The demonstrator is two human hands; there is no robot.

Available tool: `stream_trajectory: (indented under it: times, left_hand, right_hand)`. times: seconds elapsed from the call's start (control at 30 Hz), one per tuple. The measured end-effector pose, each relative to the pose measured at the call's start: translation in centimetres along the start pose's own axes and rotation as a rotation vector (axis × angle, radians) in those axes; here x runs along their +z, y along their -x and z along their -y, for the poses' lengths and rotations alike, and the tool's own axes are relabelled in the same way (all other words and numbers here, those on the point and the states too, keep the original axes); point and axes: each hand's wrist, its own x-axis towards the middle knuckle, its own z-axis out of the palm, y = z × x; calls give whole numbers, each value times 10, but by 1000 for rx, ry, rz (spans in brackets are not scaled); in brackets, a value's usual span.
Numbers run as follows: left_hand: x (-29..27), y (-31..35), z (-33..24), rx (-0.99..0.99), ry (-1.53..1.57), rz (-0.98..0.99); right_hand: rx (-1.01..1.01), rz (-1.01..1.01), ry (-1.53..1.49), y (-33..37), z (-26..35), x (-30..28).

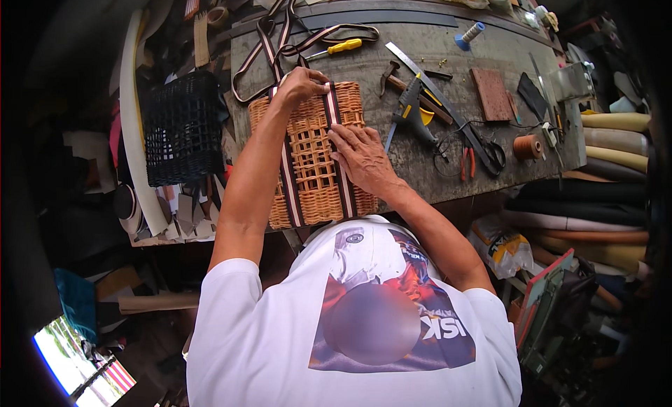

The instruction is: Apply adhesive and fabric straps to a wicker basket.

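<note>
A tan woven wicker basket lies on the near edge of the workbench, its openwork middle facing up. Two dark webbing straps with a pale centre stripe run down it: a left strap and a right strap. At the basket's far edge, my left hand has its fingers closed on the right strap's upper part. My right hand lies with fingers stretched out over the same strap and the weave, pressing from the right side. Loose webbing loops away beyond the basket.
Beyond the basket lies a yellow-handled screwdriver. To the right are a hammer, a glue gun, a metal ruler, red-handled pliers, a brown block and a thread spool. A black basket stands at left.
</note>
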Motion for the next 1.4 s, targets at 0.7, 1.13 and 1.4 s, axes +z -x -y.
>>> stream_trajectory:
  times: [0.7,1.13,1.4]
  left_hand:
    - [78,104,19,590,-661,-615]
    - [89,106,7,480,-794,-596]
    - [91,102,12,488,-828,-613]
  right_hand:
    - [31,-55,91,-37,-18,9]
    - [761,-258,-251,116,-62,-16]
    - [1057,-24,-289,227,-36,-16]
